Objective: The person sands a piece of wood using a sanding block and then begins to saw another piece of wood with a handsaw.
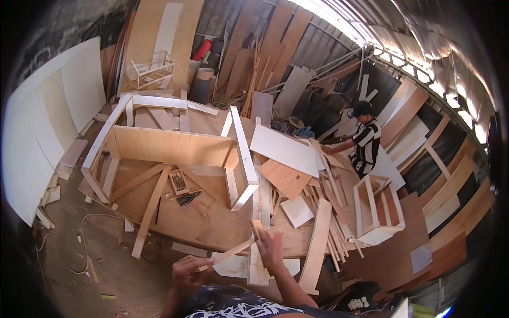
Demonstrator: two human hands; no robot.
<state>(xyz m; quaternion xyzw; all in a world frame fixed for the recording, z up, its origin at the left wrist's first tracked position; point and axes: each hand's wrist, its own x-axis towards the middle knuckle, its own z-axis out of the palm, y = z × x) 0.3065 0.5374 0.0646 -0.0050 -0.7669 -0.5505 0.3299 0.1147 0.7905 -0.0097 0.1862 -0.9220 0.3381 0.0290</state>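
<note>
My left hand (pixel 188 269) is closed round the near end of a thin wooden strip (pixel 233 250). The strip slants up to the right, and its far end reaches my right hand (pixel 271 253). Fingers of that right hand are wrapped on a short tan piece of wood (pixel 257 228), which sticks out beyond them. Whether this piece touches the strip is hard to make out. Just beneath the right hand runs a long pale board (pixel 258 270), past the near edge of the worktable (pixel 212 228).
A large white-edged wooden frame (pixel 175 143) stands on the table. Beside it lie dark-handled pliers (pixel 188 199) and a small wooden box (pixel 178 181). Loose boards (pixel 318 238) and a small open frame (pixel 377 209) crowd the right. A co-worker (pixel 366 135) stands at the far right. A cable (pixel 82 238) trails over the floor.
</note>
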